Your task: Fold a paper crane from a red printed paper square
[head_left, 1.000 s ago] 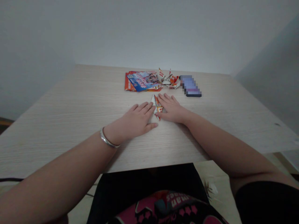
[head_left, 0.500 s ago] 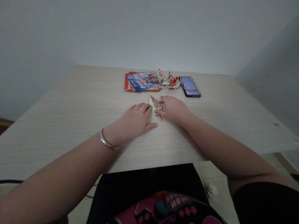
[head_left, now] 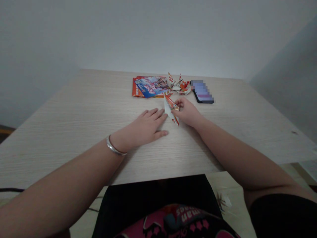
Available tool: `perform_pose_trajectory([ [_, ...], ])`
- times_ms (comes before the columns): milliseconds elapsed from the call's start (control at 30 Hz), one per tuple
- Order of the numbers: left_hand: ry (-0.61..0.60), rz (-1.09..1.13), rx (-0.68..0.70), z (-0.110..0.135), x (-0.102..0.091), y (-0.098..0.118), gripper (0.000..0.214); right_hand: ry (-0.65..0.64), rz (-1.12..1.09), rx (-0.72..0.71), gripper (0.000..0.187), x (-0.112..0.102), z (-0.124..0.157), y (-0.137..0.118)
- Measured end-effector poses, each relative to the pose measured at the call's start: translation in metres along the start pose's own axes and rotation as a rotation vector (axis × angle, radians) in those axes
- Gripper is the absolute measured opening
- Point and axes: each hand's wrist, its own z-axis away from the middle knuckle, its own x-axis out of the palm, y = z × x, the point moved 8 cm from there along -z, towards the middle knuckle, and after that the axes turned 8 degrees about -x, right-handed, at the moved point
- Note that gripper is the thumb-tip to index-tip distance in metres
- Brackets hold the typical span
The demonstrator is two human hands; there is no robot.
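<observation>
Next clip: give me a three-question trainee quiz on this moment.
1. True or false: the right hand pinches the folded paper.
2. The left hand is: A flat on the table, B raised in the air, C in the lap.
3. Which wrist wears the bracelet?
Key: 1 true; 2 A; 3 the left.

Dim, flat, cool indoor light with no glare. Faint soft shadows lie on the pale wood-grain table (head_left: 86,109) beneath the left hand (head_left: 146,127) and both forearms. Wide-angle distortion splays the table's edges and stretches the forearms toward the lower corners. The small folded printed paper (head_left: 170,106) pinched in the right hand (head_left: 188,112) is softly blurred. The screen of the dark rectangular phone (head_left: 201,92) is pixelated.
</observation>
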Motion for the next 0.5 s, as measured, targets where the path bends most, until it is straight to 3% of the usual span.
perform_pose_trajectory([
  [133,0.016,0.062,-0.008,0.001,-0.013,0.001,0.065,0.088,-0.080,-0.033,0.029,-0.011,-0.003,0.006],
  [233,0.043,0.149,-0.045,0.001,-0.025,-0.001,0.051,0.168,0.124,-0.146,0.031,-0.029,-0.001,-0.004],
  [367,0.075,0.208,-0.098,0.001,-0.033,-0.003,0.049,0.085,0.351,-0.252,0.047,-0.034,0.004,-0.024],
  [500,0.088,0.224,-0.137,0.000,-0.033,-0.006,0.054,-0.026,0.361,-0.268,0.046,-0.020,0.008,-0.029],
])
